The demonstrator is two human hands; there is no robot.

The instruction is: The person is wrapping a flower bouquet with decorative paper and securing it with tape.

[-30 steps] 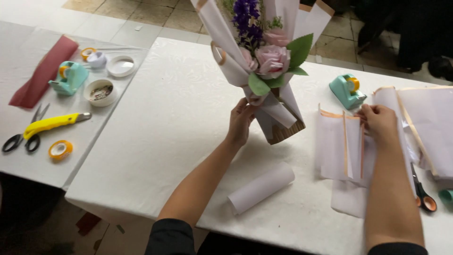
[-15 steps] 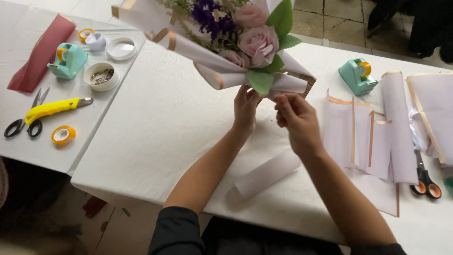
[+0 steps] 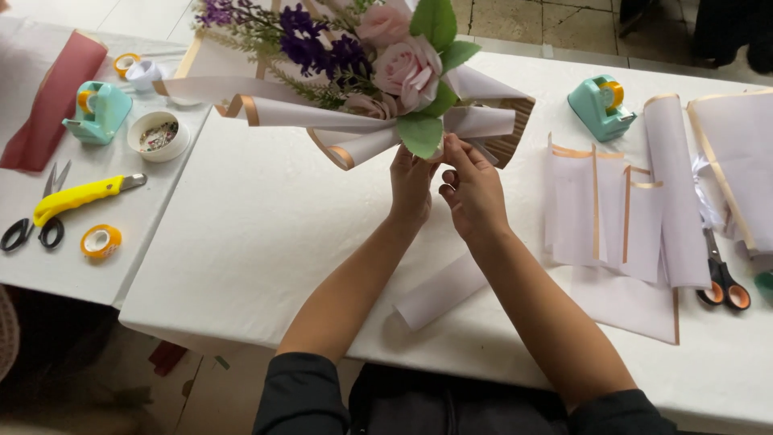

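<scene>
A bouquet [image 3: 354, 56] of pink roses, purple flowers and green leaves, wrapped in pale lilac paper with gold edges, is tilted with its blooms to the upper left over the white table [image 3: 258, 242]. My left hand [image 3: 412, 184] grips the bouquet from below at its wrapped stem. My right hand [image 3: 471, 187] sits just beside it, fingers pinching the wrapping paper at the same spot. A rolled sheet of pale paper [image 3: 441, 292] lies on the table under my forearms.
Cut lilac sheets with gold edges [image 3: 612, 209] and a teal tape dispenser [image 3: 599, 106] lie to the right, with orange-handled scissors [image 3: 721, 278]. On the left are another teal dispenser [image 3: 97, 111], a small bowl [image 3: 158, 135], a yellow cutter [image 3: 80, 196], black scissors [image 3: 36, 217], a tape roll [image 3: 101, 241] and dark red paper [image 3: 52, 97].
The bouquet has tipped from upright to leaning left. My right hand left the paper sheets on the right and came to the bouquet's stem beside my left hand.
</scene>
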